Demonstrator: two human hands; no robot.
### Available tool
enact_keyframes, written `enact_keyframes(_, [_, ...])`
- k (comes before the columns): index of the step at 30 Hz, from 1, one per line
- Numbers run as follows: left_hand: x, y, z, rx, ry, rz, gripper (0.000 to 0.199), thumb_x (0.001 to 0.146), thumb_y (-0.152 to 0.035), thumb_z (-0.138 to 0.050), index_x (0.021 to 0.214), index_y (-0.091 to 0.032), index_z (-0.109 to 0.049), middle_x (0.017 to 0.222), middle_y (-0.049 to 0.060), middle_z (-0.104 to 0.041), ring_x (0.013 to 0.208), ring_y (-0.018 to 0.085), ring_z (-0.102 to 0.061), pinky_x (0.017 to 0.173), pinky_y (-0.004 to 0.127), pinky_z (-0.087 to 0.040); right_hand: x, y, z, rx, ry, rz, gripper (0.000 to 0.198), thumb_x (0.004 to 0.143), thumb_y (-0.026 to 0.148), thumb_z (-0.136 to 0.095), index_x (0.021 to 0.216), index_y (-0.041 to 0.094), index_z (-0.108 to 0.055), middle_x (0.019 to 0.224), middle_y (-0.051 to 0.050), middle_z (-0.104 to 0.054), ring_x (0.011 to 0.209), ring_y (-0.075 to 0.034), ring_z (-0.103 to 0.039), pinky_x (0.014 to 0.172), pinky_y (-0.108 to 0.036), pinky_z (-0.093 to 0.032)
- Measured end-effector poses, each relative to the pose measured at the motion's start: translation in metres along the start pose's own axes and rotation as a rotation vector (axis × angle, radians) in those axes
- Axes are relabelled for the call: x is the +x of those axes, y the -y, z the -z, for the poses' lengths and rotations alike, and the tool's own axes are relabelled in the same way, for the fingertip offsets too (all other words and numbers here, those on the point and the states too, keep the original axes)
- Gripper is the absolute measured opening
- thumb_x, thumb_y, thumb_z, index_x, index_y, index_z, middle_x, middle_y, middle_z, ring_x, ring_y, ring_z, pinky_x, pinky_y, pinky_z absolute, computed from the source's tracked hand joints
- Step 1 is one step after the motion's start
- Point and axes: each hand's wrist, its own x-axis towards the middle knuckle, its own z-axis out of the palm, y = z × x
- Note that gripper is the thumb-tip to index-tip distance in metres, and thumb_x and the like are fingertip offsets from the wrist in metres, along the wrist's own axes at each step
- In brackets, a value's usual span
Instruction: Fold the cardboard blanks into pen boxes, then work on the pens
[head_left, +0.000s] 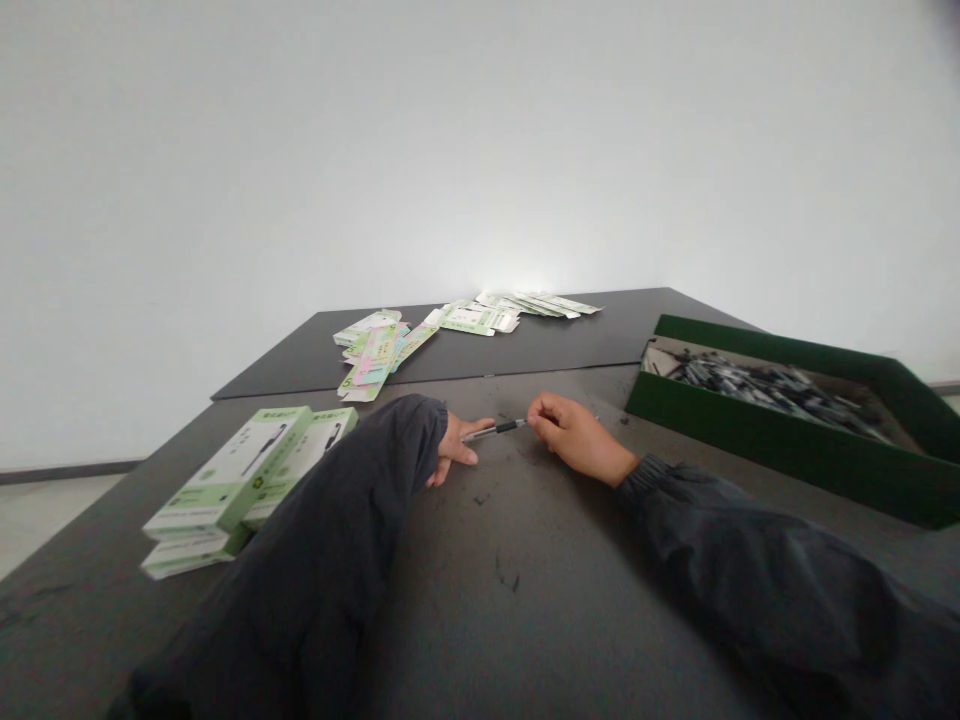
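A clear-barrelled pen (487, 431) with a black grip spans the space between my hands, just above the dark table. My left hand (452, 448) has the pen's left end between thumb and index finger; its other fingers are partly hidden by the wrist and sleeve. Around the pen's right end, the fingertips of my right hand (566, 432) are closed in a pinch. A thin bit shows past the knuckles of that hand, too small to make out. The pen's right end is covered by the fingers.
At right stands a green open box (780, 450) holding many loose pens (772, 388). Stacked pen cartons (225, 480) lie left of my left arm. Flat green, pink and blue cartons (375, 355) and more white-green cartons (480, 318) lie toward the table's far edge, before a white wall.
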Motion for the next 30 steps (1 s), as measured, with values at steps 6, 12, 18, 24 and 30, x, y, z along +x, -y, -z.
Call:
enact_keyframes(6, [-0.0005, -0.0002, 0.0, -0.031, 0.012, 0.004, 0.081, 0.085, -0.037, -0.035, 0.12, -0.018, 0.035, 0.049, -0.004, -0.058, 0.047, 0.018, -0.06, 0.046, 0.027, -0.048, -0.0004, 0.001, 0.0004, -0.021, 0.007, -0.001, 0.012, 0.078, 0.023, -0.037, 0.075, 0.017, -0.048, 0.061, 0.002, -0.047, 0.052, -0.007, -0.041, 0.049, -0.018, -0.03])
enact_keyframes(12, [0.0001, 0.0003, 0.0006, -0.019, 0.012, 0.02, 0.08, 0.086, -0.037, -0.034, 0.12, -0.018, 0.036, 0.051, -0.003, -0.059, 0.049, 0.018, -0.061, 0.048, 0.028, -0.048, -0.0001, 0.0, 0.0005, -0.025, 0.01, -0.002, 0.013, 0.078, 0.024, -0.037, 0.076, 0.017, -0.048, 0.062, 0.003, -0.047, 0.052, -0.007, -0.042, 0.049, -0.018, -0.03])
enact_keyframes(18, [-0.001, -0.0028, 0.0005, -0.016, 0.021, 0.015, 0.079, 0.086, -0.033, -0.034, 0.119, -0.018, 0.036, 0.051, -0.004, -0.058, 0.049, 0.017, -0.061, 0.048, 0.028, -0.048, 0.0003, 0.0001, 0.0005, -0.029, 0.016, -0.008, 0.012, 0.078, 0.024, -0.037, 0.075, 0.017, -0.047, 0.061, 0.002, -0.047, 0.052, -0.008, -0.041, 0.049, -0.018, -0.029])
enact_keyframes(24, [-0.002, -0.0049, 0.0, -0.072, 0.013, 0.062, 0.078, 0.086, -0.031, -0.034, 0.12, -0.019, 0.035, 0.049, -0.003, -0.057, 0.048, 0.018, -0.06, 0.046, 0.029, -0.048, -0.0007, 0.0053, 0.0021, -0.006, 0.02, -0.009, 0.015, 0.079, 0.026, -0.036, 0.074, 0.017, -0.047, 0.061, 0.002, -0.046, 0.052, -0.008, -0.041, 0.049, -0.019, -0.03])
enact_keyframes(30, [-0.0021, -0.0053, -0.0012, -0.041, 0.003, 0.061, 0.077, 0.086, -0.033, -0.033, 0.12, -0.019, 0.035, 0.048, -0.004, -0.056, 0.047, 0.018, -0.06, 0.045, 0.027, -0.048, -0.0011, 0.0079, 0.0039, -0.025, 0.028, 0.011, 0.018, 0.08, 0.027, -0.035, 0.071, 0.017, -0.047, 0.06, 0.002, -0.047, 0.053, -0.008, -0.041, 0.05, -0.019, -0.03])
